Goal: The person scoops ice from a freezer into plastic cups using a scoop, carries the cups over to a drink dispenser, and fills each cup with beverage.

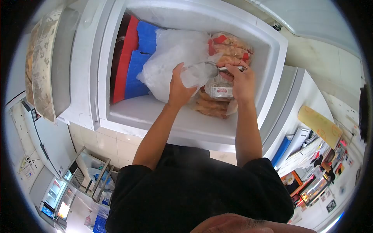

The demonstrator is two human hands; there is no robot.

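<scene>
Far left: scuffed metal trays (64,62) beside the open chest freezer (155,116). Inside it, at the left end, a red panel (129,66) stands next to a blue panel (138,73) (blue one has ragged edges). Right of those, a big cloudy plastic bag (175,48) with pale contents fills the middle, reaching toward the far wall.

Left hand (180,88): thumb and fingers spread around a translucent container (193,75), clamped on it, held tilted in front of the bag, mouth side to the right. Metal scoop (211,70) is at that mouth, between the two hands; can't tell how deep it goes in. Right hand (240,79): fingers closed on the scoop's handle, near the freezer's right part. Hands are apart from each other.

Under and around the right hand: far food packs (233,48), orange-pink with red bits; a clear pack with a printed label (220,92), just nearer; near food packs (211,106), brownish orange, below that.

Right, outside the freezer: a yellowish roll (320,126) and, nearer, a blue roll (281,150).
</scene>
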